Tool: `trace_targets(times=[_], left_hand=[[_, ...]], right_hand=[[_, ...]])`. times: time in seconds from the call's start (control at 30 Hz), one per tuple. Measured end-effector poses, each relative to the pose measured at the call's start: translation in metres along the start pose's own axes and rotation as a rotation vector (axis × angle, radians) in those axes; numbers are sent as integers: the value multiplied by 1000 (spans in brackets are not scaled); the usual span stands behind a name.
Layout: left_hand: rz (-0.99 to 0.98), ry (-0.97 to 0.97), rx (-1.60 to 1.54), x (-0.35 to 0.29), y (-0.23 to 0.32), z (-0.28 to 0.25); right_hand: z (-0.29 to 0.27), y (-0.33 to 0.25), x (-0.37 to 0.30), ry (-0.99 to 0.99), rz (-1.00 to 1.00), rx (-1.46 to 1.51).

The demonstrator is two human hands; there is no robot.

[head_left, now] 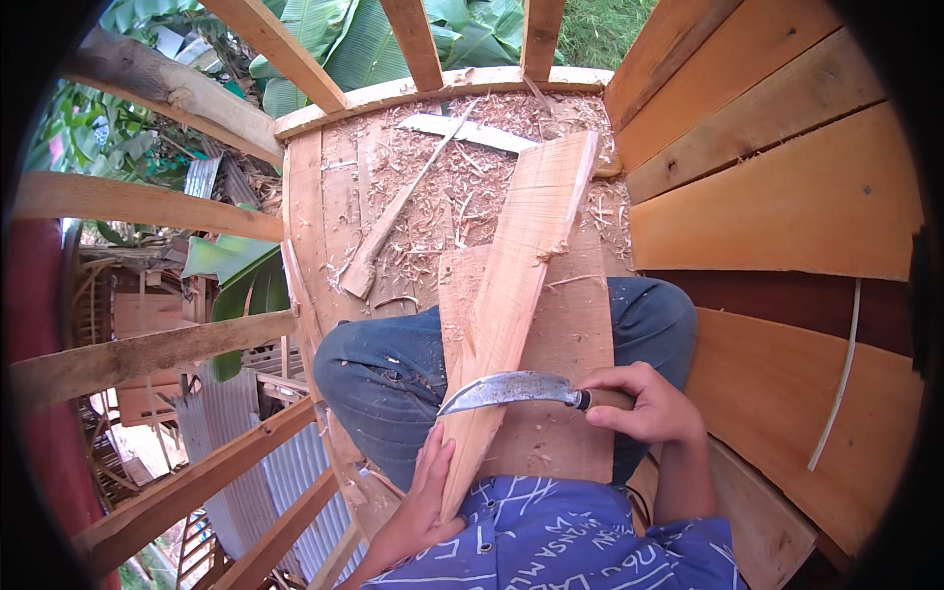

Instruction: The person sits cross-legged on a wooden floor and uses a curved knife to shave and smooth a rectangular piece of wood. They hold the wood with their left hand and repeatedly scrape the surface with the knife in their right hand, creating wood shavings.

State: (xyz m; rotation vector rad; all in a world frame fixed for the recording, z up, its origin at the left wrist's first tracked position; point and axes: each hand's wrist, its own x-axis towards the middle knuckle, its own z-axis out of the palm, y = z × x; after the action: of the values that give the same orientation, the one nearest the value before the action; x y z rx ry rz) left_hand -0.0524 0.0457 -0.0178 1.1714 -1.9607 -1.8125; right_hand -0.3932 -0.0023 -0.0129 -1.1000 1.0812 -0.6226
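My right hand (650, 403) is closed round the wooden handle of a curved knife (511, 387). Its grey, spotted blade points left and lies across the near part of a long wooden plank (521, 251). With fingers along the plank's left edge, my left hand (430, 494) grips its near end, close below the blade tip. The plank slants away from my belly toward the far right and has a rough notch on its right edge. Beneath it, a wider flat board (565, 433) rests across my crossed legs.
Curled shavings (482, 182) cover the floor ahead. Among them lie a long machete (470, 132) and a thin whittled stick (393, 226) with a broad end. Wooden rails (147, 354) edge the left side; a plank wall (777, 197) stands close on the right.
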Motion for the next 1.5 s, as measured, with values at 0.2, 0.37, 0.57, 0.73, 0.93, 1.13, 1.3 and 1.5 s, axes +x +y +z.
trace_targets(times=[0.2, 0.37, 0.57, 0.73, 0.93, 1.13, 1.3, 1.5], left_hand=[[-84, 6, 122, 3, 21, 2], [-75, 90, 155, -1, 39, -3], [-160, 137, 111, -2, 60, -9], [-226, 165, 57, -4, 61, -3], [-154, 170, 100, -1, 54, 5], [-97, 98, 155, -6, 36, 9], [-83, 67, 107, -5, 30, 4], [-53, 64, 86, -3, 22, 2]], right_hand=[[17, 6, -3, 154, 1, -274], [27, 9, 1, 403, -132, -560], [44, 10, 21, 532, -89, -622], [48, 4, 32, 588, -64, -693], [36, -2, 38, 656, -49, -862], [-1, 19, 60, 879, 53, -862], [-14, 11, 64, 914, 127, -906], [8, 19, 56, 893, 87, -805]])
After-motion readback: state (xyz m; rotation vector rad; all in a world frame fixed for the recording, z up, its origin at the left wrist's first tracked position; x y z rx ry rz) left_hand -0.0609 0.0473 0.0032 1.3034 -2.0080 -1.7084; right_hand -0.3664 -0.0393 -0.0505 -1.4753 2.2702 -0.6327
